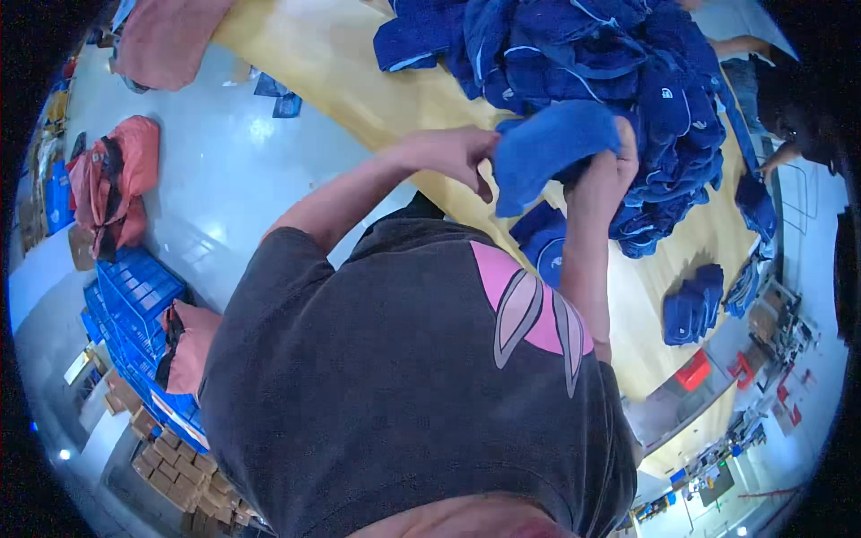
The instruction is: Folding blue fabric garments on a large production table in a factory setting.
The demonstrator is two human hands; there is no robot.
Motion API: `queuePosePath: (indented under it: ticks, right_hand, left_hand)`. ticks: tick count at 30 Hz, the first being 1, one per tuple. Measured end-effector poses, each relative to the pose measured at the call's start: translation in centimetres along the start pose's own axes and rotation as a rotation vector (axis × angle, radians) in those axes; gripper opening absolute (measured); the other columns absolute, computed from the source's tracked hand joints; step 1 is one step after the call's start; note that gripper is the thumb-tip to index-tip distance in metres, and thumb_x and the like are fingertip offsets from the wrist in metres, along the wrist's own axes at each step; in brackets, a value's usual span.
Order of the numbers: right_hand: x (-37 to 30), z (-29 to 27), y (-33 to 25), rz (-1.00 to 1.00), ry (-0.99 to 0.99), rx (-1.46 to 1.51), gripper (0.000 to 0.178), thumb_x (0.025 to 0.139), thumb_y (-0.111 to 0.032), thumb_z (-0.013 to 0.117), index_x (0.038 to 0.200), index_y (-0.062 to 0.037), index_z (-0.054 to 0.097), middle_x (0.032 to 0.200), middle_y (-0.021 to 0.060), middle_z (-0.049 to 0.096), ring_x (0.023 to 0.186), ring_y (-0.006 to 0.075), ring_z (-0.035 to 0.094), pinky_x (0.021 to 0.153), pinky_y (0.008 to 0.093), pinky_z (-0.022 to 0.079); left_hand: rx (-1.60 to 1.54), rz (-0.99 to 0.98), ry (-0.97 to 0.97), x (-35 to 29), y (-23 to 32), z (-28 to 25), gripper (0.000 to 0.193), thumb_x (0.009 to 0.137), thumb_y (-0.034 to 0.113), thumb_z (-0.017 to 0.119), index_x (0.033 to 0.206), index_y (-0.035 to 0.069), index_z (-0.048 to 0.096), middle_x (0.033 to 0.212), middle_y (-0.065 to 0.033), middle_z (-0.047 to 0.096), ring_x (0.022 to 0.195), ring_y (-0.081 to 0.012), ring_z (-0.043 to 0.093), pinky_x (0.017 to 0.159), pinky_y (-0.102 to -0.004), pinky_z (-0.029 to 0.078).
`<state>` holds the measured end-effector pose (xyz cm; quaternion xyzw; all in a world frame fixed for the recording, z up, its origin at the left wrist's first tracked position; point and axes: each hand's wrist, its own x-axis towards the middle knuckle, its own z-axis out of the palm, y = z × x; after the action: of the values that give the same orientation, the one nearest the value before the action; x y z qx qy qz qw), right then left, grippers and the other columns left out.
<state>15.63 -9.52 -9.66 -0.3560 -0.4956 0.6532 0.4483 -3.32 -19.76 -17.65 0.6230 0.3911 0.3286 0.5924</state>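
Note:
A curved piece of soft blue fabric (pixel 549 154) is held up over the near edge of the table. My right hand (pixel 613 166) grips its right end, with the fingers closed on the cloth. At the other end my left hand (pixel 464 160) is curled in a C, its fingers apart and some tips by the fabric's edge; whether they touch it I cannot tell. Just beyond lies a large heap of navy fabric pieces (pixel 583 58), several with pale piping and small white marks. Another navy piece (pixel 541 235) lies on the table under the held one, partly hidden by my right forearm.
The pale yellow table (pixel 314 67) runs diagonally ahead. A small navy stack (pixel 692 305) sits on it at right. A person (pixel 794 99) stands at the far right. Blue crates (pixel 134 296), pink bundles (pixel 126 179) and brown cartons (pixel 179 475) are on the left.

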Motion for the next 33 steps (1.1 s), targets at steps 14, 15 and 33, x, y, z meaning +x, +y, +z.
queuePosePath:
  ticks: [14,15,33]
  right_hand:
    - [-1.5,-6.2,7.6,0.119,0.127,-0.478,0.024,0.084,-0.002,0.058,0.107,-0.0031,0.063,0.091,0.0109,0.067,0.078,0.0198,0.06,0.071,0.0283,0.049]
    - [-2.5,-5.9,8.7,0.028,0.013,-0.75,0.025,0.082,-0.002,0.06,0.107,-0.0031,0.063,0.09,0.0114,0.067,0.077,0.0205,0.06,0.071,0.0285,0.049]
    - [-5.1,-8.6,13.2,0.166,0.108,-1.063,0.025,0.073,-0.003,0.06,0.098,-0.0076,0.056,0.084,0.0107,0.062,0.073,0.0334,0.058,0.071,0.0394,0.048]
  left_hand:
    - [0.253,-0.164,1.284,3.0,-5.0,-2.3,0.013,0.073,0.006,0.063,0.086,0.004,0.062,0.077,-0.0134,0.064,0.067,-0.0317,0.057,0.062,-0.0382,0.047]
    - [0.5,-0.212,1.319,2.5,-8.2,-2.2,0.016,0.07,0.005,0.063,0.086,0.003,0.063,0.079,-0.0164,0.065,0.066,-0.0362,0.057,0.062,-0.0393,0.047]
    - [0.666,-0.493,1.055,-4.8,-8.5,1.4,0.031,0.076,0.007,0.061,0.107,0.01,0.059,0.1,-0.0137,0.061,0.081,-0.0363,0.061,0.072,-0.0451,0.049]
